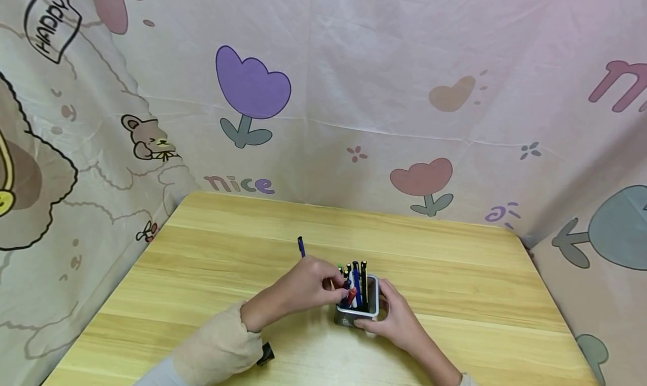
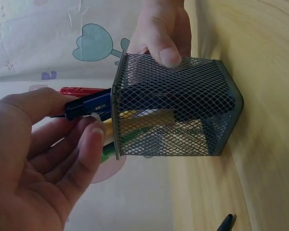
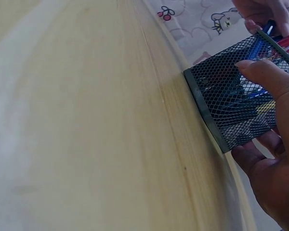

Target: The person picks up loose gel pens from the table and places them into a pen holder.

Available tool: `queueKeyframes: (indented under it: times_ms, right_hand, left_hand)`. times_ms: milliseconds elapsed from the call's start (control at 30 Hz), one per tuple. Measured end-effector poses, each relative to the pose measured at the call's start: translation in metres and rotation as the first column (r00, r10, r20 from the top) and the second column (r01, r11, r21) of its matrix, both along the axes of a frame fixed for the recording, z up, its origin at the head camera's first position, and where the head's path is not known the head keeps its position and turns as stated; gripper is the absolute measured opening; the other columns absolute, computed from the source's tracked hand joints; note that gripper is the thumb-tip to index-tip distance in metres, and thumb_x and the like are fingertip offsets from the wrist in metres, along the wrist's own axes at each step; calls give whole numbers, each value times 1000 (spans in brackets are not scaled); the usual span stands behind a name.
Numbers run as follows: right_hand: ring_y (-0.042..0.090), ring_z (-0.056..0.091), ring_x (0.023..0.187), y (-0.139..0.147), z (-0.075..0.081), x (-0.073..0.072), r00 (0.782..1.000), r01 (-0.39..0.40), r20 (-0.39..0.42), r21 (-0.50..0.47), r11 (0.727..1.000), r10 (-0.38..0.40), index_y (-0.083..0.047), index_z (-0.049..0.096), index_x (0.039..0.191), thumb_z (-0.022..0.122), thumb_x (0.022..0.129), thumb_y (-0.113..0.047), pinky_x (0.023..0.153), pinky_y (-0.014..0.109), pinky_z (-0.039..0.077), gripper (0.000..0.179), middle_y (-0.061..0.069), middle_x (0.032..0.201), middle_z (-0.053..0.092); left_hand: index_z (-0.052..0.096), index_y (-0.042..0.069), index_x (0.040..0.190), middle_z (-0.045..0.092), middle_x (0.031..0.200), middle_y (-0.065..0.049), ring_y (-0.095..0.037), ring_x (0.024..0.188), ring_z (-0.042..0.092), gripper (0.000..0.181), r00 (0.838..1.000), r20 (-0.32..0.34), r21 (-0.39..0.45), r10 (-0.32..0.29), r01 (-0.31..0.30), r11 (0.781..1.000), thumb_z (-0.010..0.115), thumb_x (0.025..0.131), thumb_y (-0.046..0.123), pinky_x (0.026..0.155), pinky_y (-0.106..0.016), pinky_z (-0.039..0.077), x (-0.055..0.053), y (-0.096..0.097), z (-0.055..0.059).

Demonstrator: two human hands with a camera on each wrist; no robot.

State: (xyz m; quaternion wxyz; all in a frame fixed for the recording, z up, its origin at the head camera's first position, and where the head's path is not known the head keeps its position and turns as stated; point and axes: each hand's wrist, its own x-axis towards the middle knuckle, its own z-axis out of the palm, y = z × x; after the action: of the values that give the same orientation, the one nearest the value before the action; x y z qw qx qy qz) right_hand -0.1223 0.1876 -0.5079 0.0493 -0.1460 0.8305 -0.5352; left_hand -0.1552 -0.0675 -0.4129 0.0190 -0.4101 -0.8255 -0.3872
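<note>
A black mesh pen holder (image 1: 345,319) with a pale rim stands on the wooden table, holding several pens and markers. My right hand (image 1: 402,321) grips it from the right side, thumb on the near wall, as the right wrist view also shows. At the rim, my left hand (image 1: 309,285) pinches the upper end of a dark blue pen (image 2: 89,105) between thumb and fingers; its lower part is inside the holder. Close to those fingers are a red pen (image 1: 352,296) and, in the left wrist view, a green one (image 2: 108,152).
Beyond my left hand a blue pen (image 1: 301,246) lies on the table (image 1: 455,262), partly hidden by the hand. Beside the left sleeve is a small black object (image 1: 265,354) of unclear kind. A patterned cloth (image 1: 343,94) hangs behind and at both sides.
</note>
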Motion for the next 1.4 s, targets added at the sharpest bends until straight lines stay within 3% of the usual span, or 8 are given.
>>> queueKeyframes:
  times_ms: [300, 533, 733, 967, 1100, 1267, 1400]
  right_hand:
    - [11, 62, 119, 0, 0, 0, 1000, 0, 5, -2, 1000, 0, -19, 55, 143, 96, 70, -28, 105, 21, 53, 84, 4, 131, 62]
    - [11, 62, 119, 0, 0, 0, 1000, 1, -12, 1, 1000, -1, -18, 55, 143, 96, 70, -28, 105, 23, 53, 84, 4, 131, 62]
    - [10, 62, 118, 0, -1, 0, 1000, -2, -10, 2, 1000, 2, -19, 55, 143, 96, 70, -29, 105, 22, 54, 84, 4, 130, 62]
    - [11, 63, 118, 0, 0, 0, 1000, -6, -5, -5, 1000, 6, -18, 55, 142, 96, 69, -28, 104, 21, 53, 84, 5, 129, 62]
    - [12, 63, 118, 0, 0, 0, 1000, -1, -3, -9, 1000, 1, -17, 56, 142, 96, 69, -28, 103, 20, 53, 84, 5, 128, 62]
    - [13, 63, 117, -1, 0, 1, 1000, 5, 4, -5, 1000, -5, -17, 56, 142, 96, 68, -27, 103, 19, 53, 84, 5, 127, 62]
    - [13, 63, 118, -1, 1, 1, 1000, 3, 9, -1, 1000, -3, -17, 55, 142, 96, 69, -29, 103, 19, 53, 85, 5, 128, 62]
  left_hand:
    - [82, 9, 91, 77, 81, 0, 7, 65, 59, 6, 1000, 9, -71, 28, -27, 997, 77, 88, 13, 60, -7, 50, 2, 2, 2]
    - [81, 5, 97, 77, 82, -2, 6, 62, 57, 17, 999, 7, -44, 51, -51, 998, 79, 88, 19, 58, -9, 50, 2, -1, 8]
    - [81, 9, 98, 79, 88, -1, 6, 65, 58, 14, 997, 21, -44, 73, -72, 996, 77, 92, 20, 60, -11, 52, 2, -2, 14]
    - [80, 8, 97, 79, 86, -2, 2, 68, 62, 11, 985, -18, 34, 169, -169, 985, 74, 93, 16, 62, -13, 54, -5, -7, 16]
    - [79, 6, 101, 79, 87, -4, -3, 69, 66, 13, 957, -28, 82, 290, -287, 955, 71, 93, 12, 63, -14, 55, -14, -10, 16]
    - [79, 5, 104, 79, 89, -5, -9, 72, 70, 17, 892, -29, 71, 452, -449, 891, 70, 92, 13, 65, -18, 57, -29, -13, 12]
    - [79, 5, 104, 80, 88, -5, -11, 75, 72, 18, 844, -19, 33, 537, -536, 844, 69, 91, 13, 68, -24, 60, -40, -16, 7]
